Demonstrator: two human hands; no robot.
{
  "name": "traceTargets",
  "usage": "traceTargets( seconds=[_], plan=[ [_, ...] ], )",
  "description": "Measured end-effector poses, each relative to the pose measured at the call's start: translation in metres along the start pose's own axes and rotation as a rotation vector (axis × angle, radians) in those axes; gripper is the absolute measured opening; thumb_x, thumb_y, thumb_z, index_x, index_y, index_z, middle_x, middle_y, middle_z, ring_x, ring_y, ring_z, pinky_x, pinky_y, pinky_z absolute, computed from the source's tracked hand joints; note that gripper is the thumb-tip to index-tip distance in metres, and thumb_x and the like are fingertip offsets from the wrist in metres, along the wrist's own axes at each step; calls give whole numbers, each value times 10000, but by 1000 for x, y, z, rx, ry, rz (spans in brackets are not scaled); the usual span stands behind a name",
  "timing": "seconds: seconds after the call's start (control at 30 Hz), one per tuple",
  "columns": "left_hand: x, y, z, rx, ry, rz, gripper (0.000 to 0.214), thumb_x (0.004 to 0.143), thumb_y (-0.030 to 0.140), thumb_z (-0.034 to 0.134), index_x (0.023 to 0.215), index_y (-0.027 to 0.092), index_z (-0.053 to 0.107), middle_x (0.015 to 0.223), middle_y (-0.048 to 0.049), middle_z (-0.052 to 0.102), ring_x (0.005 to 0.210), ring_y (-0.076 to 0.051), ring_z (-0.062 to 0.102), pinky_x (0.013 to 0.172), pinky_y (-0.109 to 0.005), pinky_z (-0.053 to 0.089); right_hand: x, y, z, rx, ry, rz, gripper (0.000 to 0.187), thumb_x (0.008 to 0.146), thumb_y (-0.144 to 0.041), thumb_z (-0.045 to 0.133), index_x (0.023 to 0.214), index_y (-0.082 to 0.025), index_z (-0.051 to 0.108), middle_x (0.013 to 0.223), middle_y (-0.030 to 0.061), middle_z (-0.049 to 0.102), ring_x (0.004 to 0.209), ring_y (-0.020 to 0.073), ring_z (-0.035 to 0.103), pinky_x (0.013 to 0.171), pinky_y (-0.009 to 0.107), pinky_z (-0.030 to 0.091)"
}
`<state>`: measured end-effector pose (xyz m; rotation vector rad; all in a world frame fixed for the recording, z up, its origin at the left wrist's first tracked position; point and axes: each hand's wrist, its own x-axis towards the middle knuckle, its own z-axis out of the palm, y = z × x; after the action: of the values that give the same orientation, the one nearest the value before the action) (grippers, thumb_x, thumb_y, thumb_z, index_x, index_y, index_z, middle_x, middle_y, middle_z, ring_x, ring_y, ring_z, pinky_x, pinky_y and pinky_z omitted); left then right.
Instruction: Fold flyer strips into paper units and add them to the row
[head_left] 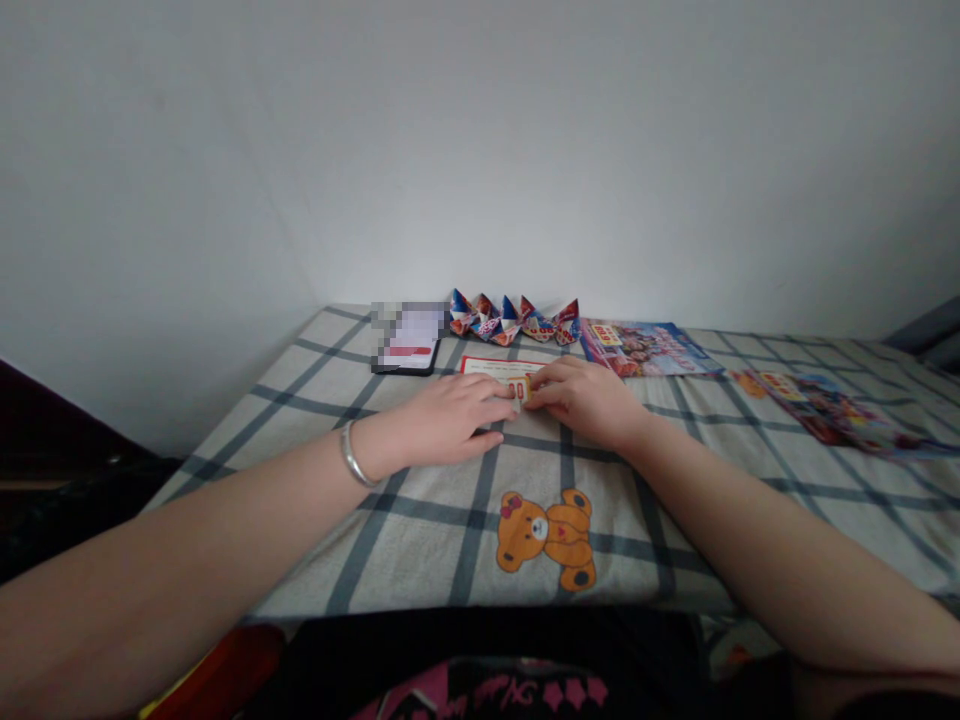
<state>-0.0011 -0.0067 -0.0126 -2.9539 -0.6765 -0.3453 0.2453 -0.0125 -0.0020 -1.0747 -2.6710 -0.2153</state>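
I see the paper sheet on the checked cloth, between left hand and right hand, fingertips touching it, probably steadying; pinching or pressing, I can't tell.

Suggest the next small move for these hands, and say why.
Perhaps the right hand should press the red-edged printed paper flat while the left hand steadies it: both hands' fingertips are close together at the paper, and a row of folded paper shapes sits just beyond.
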Motion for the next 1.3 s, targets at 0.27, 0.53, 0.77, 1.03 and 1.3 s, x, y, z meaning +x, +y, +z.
traceTargets(
  seconds=[0.27,0.53,0.77,1.03,1.3],
  plan=[
    [0,0,-1,-26,12,3,250,912,279,548,1144,209,611,1303,-93,548,1203,-243,513,1059,-400,398,-4,13,0,-156,-23,180,258,897,-173,574,997,-306,771,1100,21,718,958,243,626,739,347,484],
    [-1,-3,-1,-96,-1,9,229,902,236,541,1118,206,609,1291,-92,541,1206,-241,508,1077,-406,384,-4,12,-5,-184,-67,287,279,902,-170,555,1020,-301,771,1086,38,734,955,249,665,713,337,498],
    [1,-3,-5,-140,-34,8,286,818,116,504,1073,194,607,1271,-96,529,1194,-242,507,1080,-407,377,-2,1,-12,-243,-142,377,332,928,-202,469,1082,-313,741,1141,7,721,1001,217,666,747,308,515],
    [-1,-5,-5,-221,-16,10,350,768,83,479,1070,204,608,1273,-84,530,1220,-238,489,1086,-422,374,-1,1,-10,-225,-139,441,337,929,-214,446,1059,-305,743,1142,17,722,1001,233,675,742,322,526],
    [0,-4,-4,-195,9,21,331,755,71,483,1029,191,623,1241,-95,557,1173,-250,520,1049,-434,400,-5,8,-10,-208,-128,404,289,922,-230,476,1034,-244,742,1106,34,723,989,234,667,737,312,507]
  ],
)
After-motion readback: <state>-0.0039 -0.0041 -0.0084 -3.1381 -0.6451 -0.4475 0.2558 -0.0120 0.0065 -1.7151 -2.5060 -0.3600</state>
